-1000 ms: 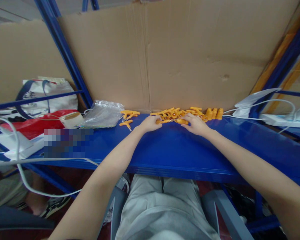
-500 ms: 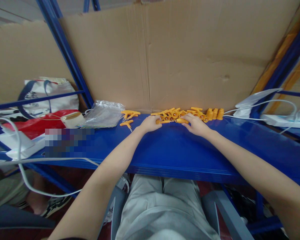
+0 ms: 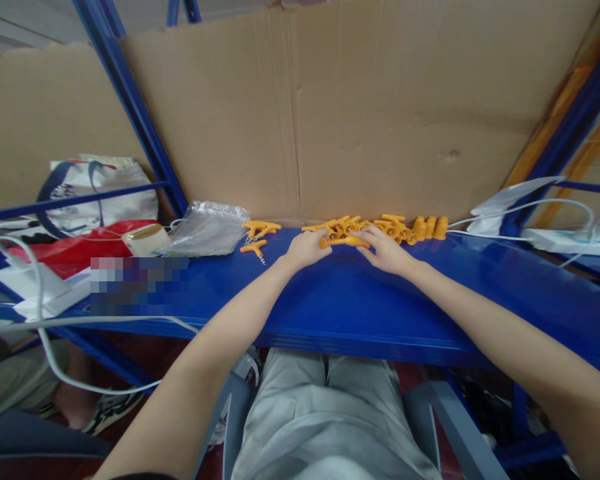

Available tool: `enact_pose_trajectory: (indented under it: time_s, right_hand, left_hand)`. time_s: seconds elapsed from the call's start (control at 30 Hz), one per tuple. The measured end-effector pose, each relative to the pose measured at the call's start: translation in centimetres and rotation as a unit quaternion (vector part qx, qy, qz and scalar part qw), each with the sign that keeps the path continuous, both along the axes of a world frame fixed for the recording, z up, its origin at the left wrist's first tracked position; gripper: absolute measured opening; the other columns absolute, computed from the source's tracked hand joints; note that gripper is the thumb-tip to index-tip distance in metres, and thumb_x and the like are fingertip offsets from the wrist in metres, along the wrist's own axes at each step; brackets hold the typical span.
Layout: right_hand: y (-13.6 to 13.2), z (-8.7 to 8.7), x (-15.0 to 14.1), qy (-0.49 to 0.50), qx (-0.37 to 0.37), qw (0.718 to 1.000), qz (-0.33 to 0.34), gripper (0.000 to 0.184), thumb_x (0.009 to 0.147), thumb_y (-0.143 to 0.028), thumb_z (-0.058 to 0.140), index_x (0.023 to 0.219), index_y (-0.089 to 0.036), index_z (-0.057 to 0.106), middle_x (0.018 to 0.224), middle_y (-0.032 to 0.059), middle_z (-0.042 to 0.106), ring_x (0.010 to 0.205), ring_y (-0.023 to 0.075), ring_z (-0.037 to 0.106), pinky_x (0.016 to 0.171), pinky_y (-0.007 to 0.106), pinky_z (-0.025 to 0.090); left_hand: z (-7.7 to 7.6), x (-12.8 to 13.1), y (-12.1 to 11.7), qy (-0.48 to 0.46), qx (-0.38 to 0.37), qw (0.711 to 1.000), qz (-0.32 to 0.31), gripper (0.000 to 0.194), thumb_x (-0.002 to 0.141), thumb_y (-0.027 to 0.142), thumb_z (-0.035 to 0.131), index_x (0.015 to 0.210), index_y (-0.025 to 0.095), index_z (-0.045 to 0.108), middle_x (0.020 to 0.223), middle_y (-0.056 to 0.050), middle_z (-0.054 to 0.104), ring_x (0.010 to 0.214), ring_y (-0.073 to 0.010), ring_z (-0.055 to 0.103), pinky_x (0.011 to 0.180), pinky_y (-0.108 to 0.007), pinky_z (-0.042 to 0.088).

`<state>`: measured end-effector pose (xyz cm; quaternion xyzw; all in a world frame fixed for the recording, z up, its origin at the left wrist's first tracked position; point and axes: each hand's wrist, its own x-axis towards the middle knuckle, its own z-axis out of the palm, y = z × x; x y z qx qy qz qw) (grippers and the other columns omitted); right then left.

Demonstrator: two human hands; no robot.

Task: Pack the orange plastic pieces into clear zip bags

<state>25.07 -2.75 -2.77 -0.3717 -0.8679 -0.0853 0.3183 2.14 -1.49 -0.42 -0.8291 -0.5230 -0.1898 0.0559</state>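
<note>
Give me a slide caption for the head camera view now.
Left hand and right hand hold orange parts close together at a blue table.

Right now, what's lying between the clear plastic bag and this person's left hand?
In the head view, a few orange T-shaped handles with metal spirals lie between the clear plastic bag and the left hand.

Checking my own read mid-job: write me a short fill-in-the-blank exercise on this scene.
The orange piece lies between the left hand and the ____ hand.
The corkscrews near the clear bag lie to the ____ of the left hand.
The tabletop is coloured ____.
The brown sheet behind it is made of ____.
Missing words: right; left; blue; cardboard.
</note>
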Motion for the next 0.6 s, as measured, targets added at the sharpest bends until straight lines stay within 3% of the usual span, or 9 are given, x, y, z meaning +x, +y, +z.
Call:
enact_pose_trajectory:
  time_s: [0.13,0.27,0.5,0.6]
  right_hand:
    - [0.4,0.5,0.9,0.039,-0.025,0.999,0.016,0.053,0.085,-0.02,0.052,0.138,-0.02,0.051,0.129,0.0156,0.057,0.116,0.0293,0.058,0.098,0.051,0.049]
    - [0.7,0.5,1.7,0.115,-0.137,0.983,0.031,0.048,0.086,-0.03,0.058,0.133,-0.02,0.054,0.13,0.0147,0.06,0.096,0.0237,0.068,0.088,0.045,0.056]
    - [0.5,0.6,1.3,0.239,-0.29,0.926,0.033,0.052,0.092,-0.053,0.052,0.13,-0.017,0.055,0.087,0.0098,0.072,0.063,0.0194,0.07,0.07,0.042,0.061]
    - [0.1,0.7,0.9,0.264,-0.322,0.909,0.006,0.051,0.095,-0.051,0.049,0.132,-0.017,0.052,0.084,0.0098,0.072,0.06,0.0186,0.07,0.065,0.038,0.061]
  left_hand:
    - [0.2,0.0,0.0,-0.001,0.003,1.0,0.02,0.035,0.084,0.033,0.057,0.116,0.022,0.065,0.105,-0.007,0.073,0.099,-0.0254,0.068,0.082,-0.03,0.05]
    - [0.3,-0.1,-0.2,0.02,0.015,0.999,0.022,0.034,0.085,0.032,0.056,0.116,0.023,0.066,0.104,-0.007,0.073,0.1,-0.0259,0.068,0.082,-0.03,0.051]
    - [0.1,0.1,-0.1,0.023,0.032,0.999,0.018,0.034,0.087,0.033,0.054,0.117,0.023,0.066,0.105,-0.007,0.073,0.102,-0.0245,0.068,0.085,-0.03,0.051]
    - [0.1,0.2,-0.1,0.013,0.031,0.999,0.023,0.034,0.087,0.033,0.055,0.117,0.023,0.066,0.106,-0.007,0.073,0.102,-0.0244,0.068,0.084,-0.03,0.051]
